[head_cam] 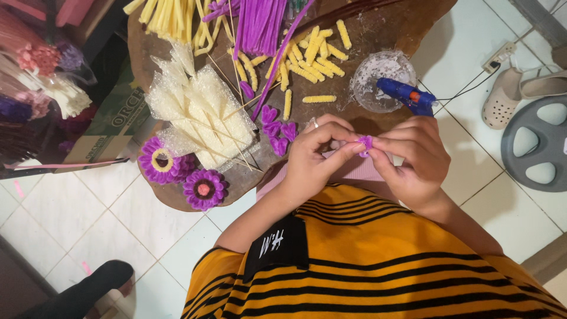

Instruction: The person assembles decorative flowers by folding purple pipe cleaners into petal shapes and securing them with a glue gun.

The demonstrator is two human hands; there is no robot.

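a low wooden table with a wavy, irregular edge stands on a floor of white tiles. its top is crowded with craft stuff: long yellow fuzzy stems and long purple fuzzy stems at the far edge, short cut yellow pieces scattered in the middle, a heap of clear bubbly wrappers on thin sticks, four small purple heart shapes, and two finished purple flowers near the front edge. a clear round dish sits beside a blue glue gun, whose black cord runs off to a white power strip on the floor. a pale sandal and a grey reel lie on the tiles to one side; a cardboard box and bundles of stems sit on the other.

the small purple fuzzy piece is curled into a tight little loop, held in the air just in front of the table edge, above the person's lap. the left hand and the right hand meet on it, fingers of both pinched together on the piece from either side. a ring shows on the left hand.
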